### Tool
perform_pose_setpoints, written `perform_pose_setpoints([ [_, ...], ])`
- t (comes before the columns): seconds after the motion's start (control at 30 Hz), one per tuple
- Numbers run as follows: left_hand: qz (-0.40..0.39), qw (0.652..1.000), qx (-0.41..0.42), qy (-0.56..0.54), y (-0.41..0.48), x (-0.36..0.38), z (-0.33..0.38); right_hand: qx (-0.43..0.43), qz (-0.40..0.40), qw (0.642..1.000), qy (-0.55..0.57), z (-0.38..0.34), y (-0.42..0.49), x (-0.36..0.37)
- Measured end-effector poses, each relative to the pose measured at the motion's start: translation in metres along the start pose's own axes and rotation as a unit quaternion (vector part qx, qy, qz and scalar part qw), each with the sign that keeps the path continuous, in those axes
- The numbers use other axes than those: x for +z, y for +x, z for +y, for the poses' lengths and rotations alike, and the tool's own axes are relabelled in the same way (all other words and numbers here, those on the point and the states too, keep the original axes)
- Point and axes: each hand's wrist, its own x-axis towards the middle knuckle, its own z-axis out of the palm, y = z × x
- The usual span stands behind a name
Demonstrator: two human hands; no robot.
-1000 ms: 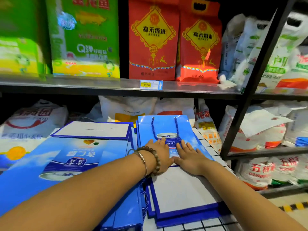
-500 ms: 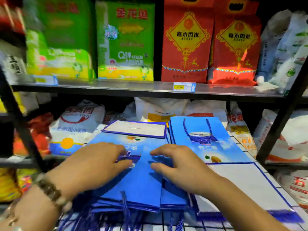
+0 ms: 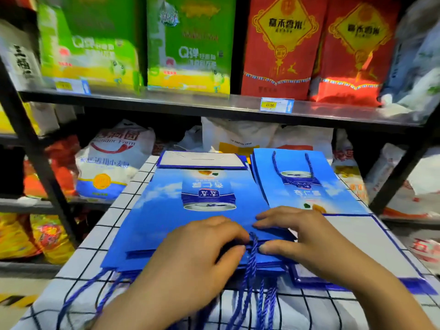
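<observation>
A stack of flat blue paper bags [image 3: 171, 210] with a can picture lies on a chequered white cloth [image 3: 112, 225]. My left hand [image 3: 195, 253] and my right hand [image 3: 309, 239] meet at the stack's near edge. Each has its fingers on top and its thumb under the upper bags, pinching that edge. Blue cord handles [image 3: 252, 263] hang out between the two thumbs and trail over the cloth. A second blue stack [image 3: 307, 186] lies to the right, its handles on top, untouched.
A metal shelf [image 3: 166, 101] with a price tag [image 3: 276, 105] runs across above, carrying green rice bags [image 3: 190, 44] and red ones [image 3: 281, 44]. Flour sacks [image 3: 112, 163] sit behind the cloth. Black uprights [image 3: 35, 163] stand left and right.
Both hands left the right stack and went to the left one, then slid back to its near edge and took hold. The view swung left and closer.
</observation>
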Motion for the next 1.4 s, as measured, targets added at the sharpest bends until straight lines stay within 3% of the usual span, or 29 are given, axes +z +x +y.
perform_pose_setpoints([
  [0.17,0.006,0.999,0.03,0.014,-0.01,0.01,0.004,-0.107,0.048,0.991,-0.071,-0.006,-0.006,0.013],
  [0.27,0.019,0.998,-0.031,-0.053,-0.011,0.009,0.007,-0.154,0.061,0.983,-0.084,-0.01,-0.004,0.016],
  [0.33,0.064,0.994,-0.071,-0.06,-0.012,0.008,0.006,-0.122,0.05,0.991,0.001,-0.015,0.0,0.013],
  [0.4,0.056,0.995,-0.081,-0.019,-0.012,0.008,0.007,-0.056,0.067,0.993,0.076,-0.019,0.003,0.011],
  [0.53,0.032,0.994,-0.102,0.038,-0.006,0.008,0.013,0.019,0.135,0.987,0.085,-0.024,0.006,0.019],
  [0.6,0.063,0.992,-0.107,0.036,-0.003,0.009,0.016,0.035,0.152,0.984,0.081,-0.026,0.008,0.022],
  [0.77,0.1,0.968,-0.183,-0.142,0.005,-0.001,0.02,0.036,0.144,0.982,0.114,-0.03,0.01,0.023],
  [0.87,0.109,0.94,-0.185,-0.265,0.017,-0.017,0.012,0.004,0.133,0.989,0.059,-0.039,0.005,0.019],
  [1.0,0.117,0.927,-0.158,-0.319,0.033,-0.042,0.007,-0.011,0.22,0.975,0.012,-0.06,-0.006,0.005],
  [1.1,0.113,0.904,-0.165,-0.377,0.041,-0.05,0.009,0.025,0.079,0.991,0.102,-0.085,-0.004,0.007],
  [1.2,0.123,0.897,-0.16,-0.394,0.047,-0.054,0.011,-0.005,0.037,0.998,0.044,-0.098,0.007,0.025],
  [1.27,0.139,0.898,-0.157,-0.387,0.047,-0.058,0.008,-0.004,0.041,0.994,0.099,-0.104,0.019,0.026],
  [1.33,0.143,0.903,-0.165,-0.369,0.04,-0.063,-0.001,0.018,0.067,0.971,0.227,-0.106,0.034,0.02],
  [1.4,0.106,0.918,-0.19,-0.331,0.026,-0.065,-0.012,0.032,0.11,0.946,0.302,-0.104,0.049,0.013],
])
